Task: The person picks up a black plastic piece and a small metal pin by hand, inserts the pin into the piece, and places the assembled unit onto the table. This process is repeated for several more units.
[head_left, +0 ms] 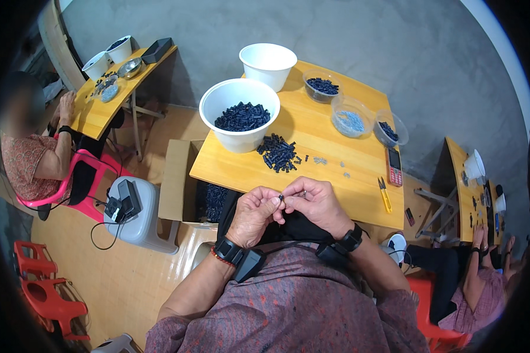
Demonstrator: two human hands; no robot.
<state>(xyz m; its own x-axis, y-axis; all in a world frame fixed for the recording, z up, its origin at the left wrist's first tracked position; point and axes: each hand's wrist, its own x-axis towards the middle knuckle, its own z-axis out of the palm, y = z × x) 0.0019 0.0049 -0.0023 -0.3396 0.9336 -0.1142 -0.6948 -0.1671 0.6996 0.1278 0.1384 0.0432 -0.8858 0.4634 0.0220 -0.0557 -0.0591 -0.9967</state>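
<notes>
Just past the near edge of the table, my left hand (252, 216) pinches a small black part (281, 197) between thumb and fingertips. My right hand (320, 203) is closed too, its thumb and fingers pressed together against the same part from the other side. Whether the right fingers hold a separate tiny piece cannot be made out. On the wooden table (335, 200) ahead lies a loose pile of short black cylindrical parts (278, 154). Small clear or silvery pieces (320, 160) lie to the right of that pile.
A white bucket (239, 141) of black parts stands at the table's left, another white bucket (267, 73) behind it. Clear bowls (350, 132) hold blue and black pieces. A red phone (394, 167) and yellow snips (385, 197) lie right. An open carton (179, 182) is below left; people sit at side tables.
</notes>
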